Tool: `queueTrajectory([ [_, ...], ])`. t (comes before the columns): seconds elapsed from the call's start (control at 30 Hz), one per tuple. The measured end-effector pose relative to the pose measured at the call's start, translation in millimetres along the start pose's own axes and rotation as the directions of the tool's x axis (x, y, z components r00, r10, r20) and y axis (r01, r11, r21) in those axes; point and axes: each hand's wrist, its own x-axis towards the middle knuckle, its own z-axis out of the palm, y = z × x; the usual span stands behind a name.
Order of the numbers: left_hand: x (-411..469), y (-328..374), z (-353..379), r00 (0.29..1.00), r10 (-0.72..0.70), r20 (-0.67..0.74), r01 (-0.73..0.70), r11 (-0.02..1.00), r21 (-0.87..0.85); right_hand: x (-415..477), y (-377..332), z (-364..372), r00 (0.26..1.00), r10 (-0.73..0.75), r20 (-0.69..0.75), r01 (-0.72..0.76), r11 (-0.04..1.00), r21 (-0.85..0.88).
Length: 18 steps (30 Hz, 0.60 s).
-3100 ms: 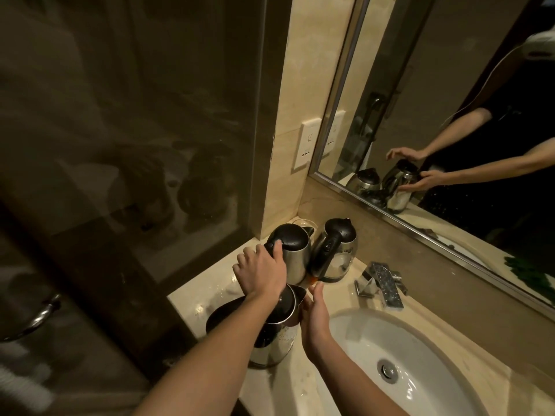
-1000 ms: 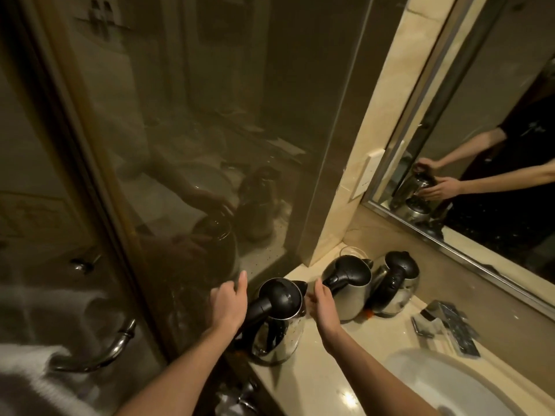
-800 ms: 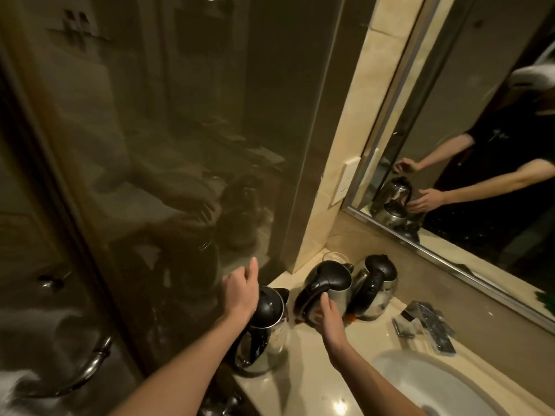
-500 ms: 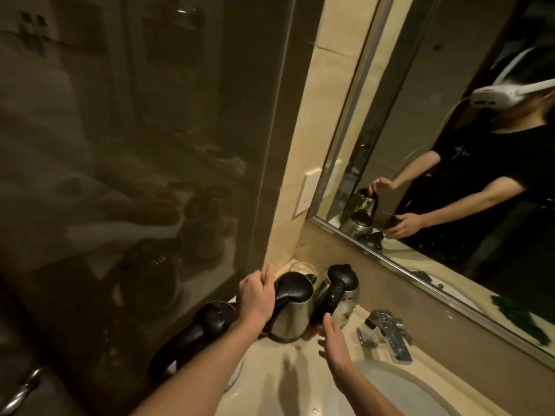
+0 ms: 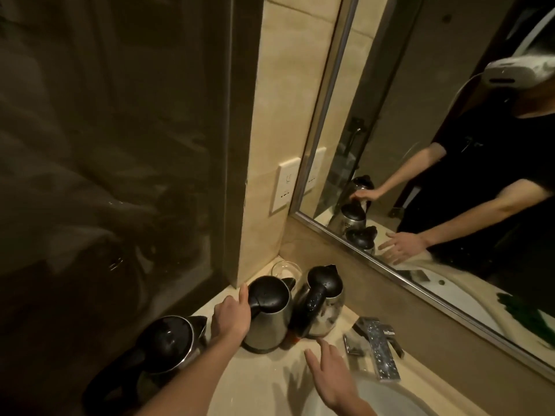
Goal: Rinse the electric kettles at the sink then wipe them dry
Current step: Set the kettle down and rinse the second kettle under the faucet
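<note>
Three steel electric kettles with black lids stand in a row on the beige counter (image 5: 270,382). The left kettle (image 5: 168,345) is at the counter's left end. My left hand (image 5: 231,321) grips the middle kettle (image 5: 271,313) at its handle side, thumb up against the lid's rim. The right kettle (image 5: 326,298) stands just behind it, its black handle facing me. My right hand (image 5: 330,376) hovers with fingers spread over the counter in front of the kettles, holding nothing, close to the sink (image 5: 393,399).
A chrome faucet (image 5: 375,343) sits right of the kettles by the basin. A clear glass (image 5: 285,269) stands in the corner behind the kettles. A dark glass partition (image 5: 120,175) bounds the left; a mirror (image 5: 420,130) and a wall socket (image 5: 285,187) are behind.
My left hand left the left kettle and took hold of the middle one. My right hand drew back from the kettles toward the sink. The view swung right.
</note>
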Motion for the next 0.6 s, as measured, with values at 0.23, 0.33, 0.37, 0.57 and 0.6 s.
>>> queueTrajectory([
  [0.23, 0.2, -7.8, 14.8, 0.996, -0.046, 0.079, 0.049, 0.998, -0.040, -0.2, 26.6, 2.3, 0.999, 0.053, -0.003, -0.053, 0.999, 0.003],
  [0.33, -10.1, -14.1, 20.8, 0.991, -0.074, 0.110, 0.090, 0.985, -0.148, -7.8, 32.1, -0.4, 0.997, 0.076, 0.006, -0.076, 0.997, 0.025],
  [0.37, -13.8, -17.5, 22.1, 0.989, -0.084, 0.119, 0.103, 0.981, -0.167, -12.1, 32.3, -2.2, 0.997, 0.081, 0.004, -0.081, 0.996, 0.030],
  [0.57, -37.3, -42.6, 22.0, 0.986, -0.109, 0.129, 0.131, 0.974, -0.184, -36.5, 43.1, -0.4, 0.994, 0.101, -0.042, -0.097, 0.992, 0.078],
  [0.6, -41.3, -47.0, 23.5, 0.983, -0.112, 0.145, 0.140, 0.971, -0.196, -40.9, 44.6, 0.8, 0.994, 0.100, -0.050, -0.096, 0.992, 0.086],
])
